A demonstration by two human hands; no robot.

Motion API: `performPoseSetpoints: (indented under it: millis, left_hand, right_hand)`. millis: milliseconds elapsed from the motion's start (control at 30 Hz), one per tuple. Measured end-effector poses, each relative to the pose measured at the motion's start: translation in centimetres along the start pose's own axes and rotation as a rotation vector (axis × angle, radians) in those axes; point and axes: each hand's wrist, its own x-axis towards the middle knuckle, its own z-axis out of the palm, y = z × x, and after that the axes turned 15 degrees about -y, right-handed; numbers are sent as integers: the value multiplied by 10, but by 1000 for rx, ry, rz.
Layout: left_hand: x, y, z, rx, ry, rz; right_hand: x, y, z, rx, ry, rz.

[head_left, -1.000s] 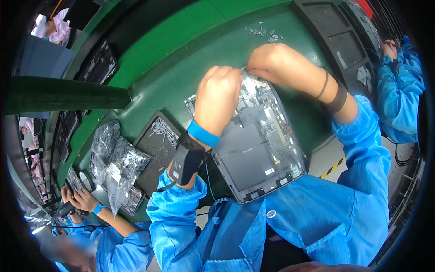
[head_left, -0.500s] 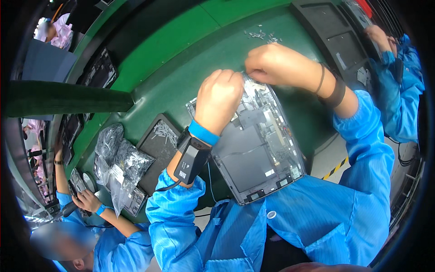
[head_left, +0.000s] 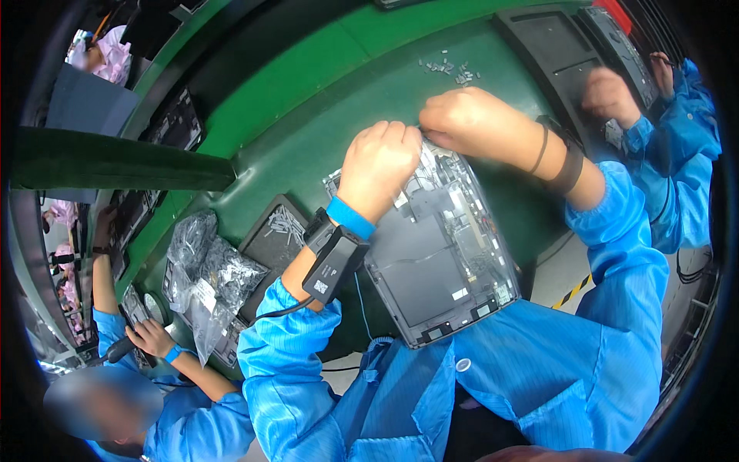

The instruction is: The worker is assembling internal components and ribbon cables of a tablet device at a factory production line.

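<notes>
An opened laptop casing [head_left: 416, 277], dark grey with a black panel, boards and cables exposed, lies tilted at the near table edge against my blue smock. Above its far edge my left hand [head_left: 381, 165] is closed, knuckles up and fingers curled under. Right beside it, my right hand [head_left: 466, 119] is also closed, fingertips pinched down at the casing's far corner. The hands nearly touch each other. Their fingertips, and anything small between them, are hidden behind the knuckles.
Loose small grey pieces [head_left: 458, 73] lie beyond my hands. At left are a black tray [head_left: 265, 250] with grey strips and a clear plastic bag [head_left: 208, 269] of parts. A co-worker's hand [head_left: 150, 339] is lower left; another's blurred hand [head_left: 610, 96] is beside a dark tray [head_left: 543, 35].
My two hands have shifted slightly but remain closed at the casing's far edge. At right, the co-worker's nearer hand has moved left and down, over the dark tray's side.
</notes>
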Motion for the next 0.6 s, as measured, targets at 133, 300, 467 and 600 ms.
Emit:
performPoseSetpoints:
  millis: [133, 300, 467, 600]
  left_hand:
    - [-4, -1, -2, -121, 48, -12]
    - [-26, 25, -38, -201, 209, -267]
    - [-63, 51, -45, -248, 67, -368]
    - [-72, 65, -40, -290, 63, -380]
  right_hand:
    - [-3, -5, 1, -74, -23, 46]
    - [-15, -4, 0, -57, 49, 69]
    - [-45, -66, -5, 63, 47, 92]
    - [-52, -84, 11, 154, 60, 192]
